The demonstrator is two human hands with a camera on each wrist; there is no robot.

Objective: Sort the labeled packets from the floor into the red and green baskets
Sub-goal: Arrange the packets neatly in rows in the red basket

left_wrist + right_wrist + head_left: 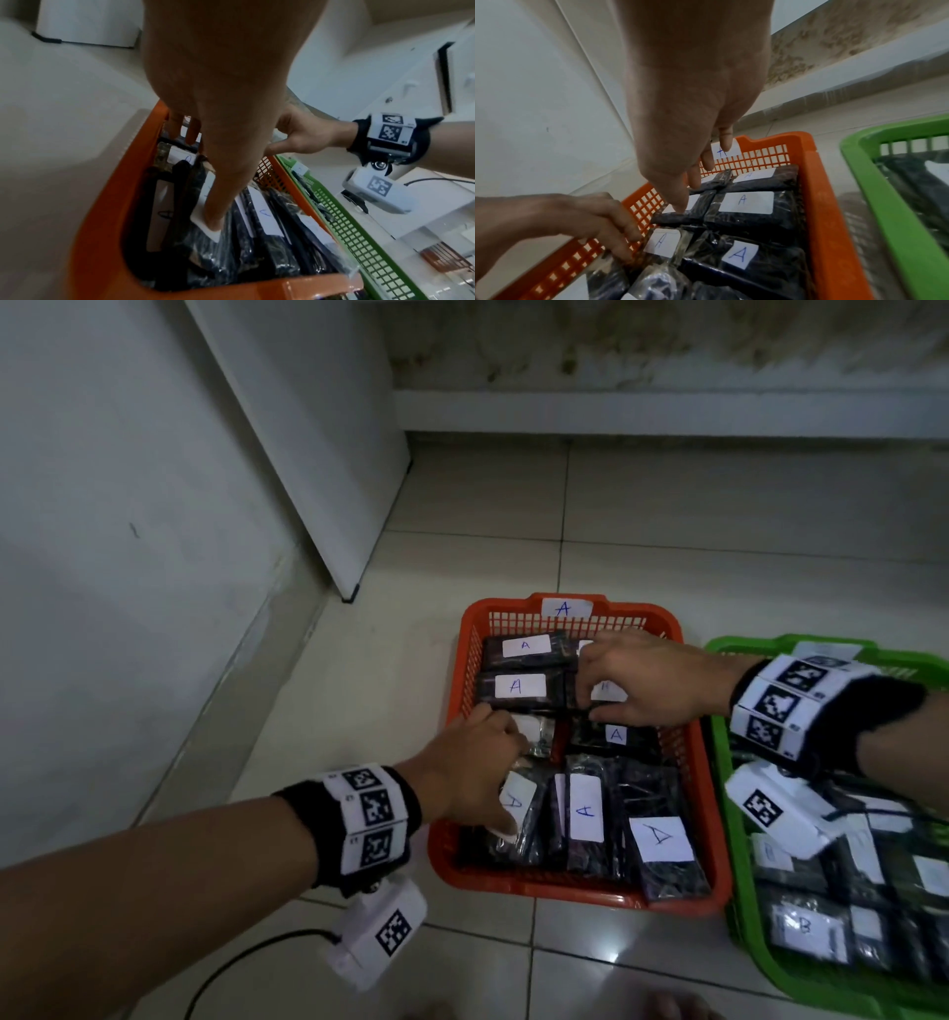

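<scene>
The red basket [570, 891] [257, 286] [829, 203], tagged A, is packed with several dark packets with white A labels. Both hands are inside it. My left hand [506, 778] [203, 172] [618, 229] has its thumb down on the label of a near-row packet [518, 796] [205, 229]. Its fingers curl against the edge of a middle-row packet [539, 737] [662, 241]. My right hand [590, 688] [690, 182] [295, 138] grips a packet [608, 691] [687, 215] in the far half, thumb at its near edge and fingers curled over it. The green basket [739, 865] [359, 243] [885, 203] stands right of the red one.
Packets labelled B [806, 927] fill the green basket under my right forearm. A white cabinet [318, 454] and a wall close off the left, a low ledge [667, 413] the back. A black cable [231, 963] lies on the tiled floor near my left wrist.
</scene>
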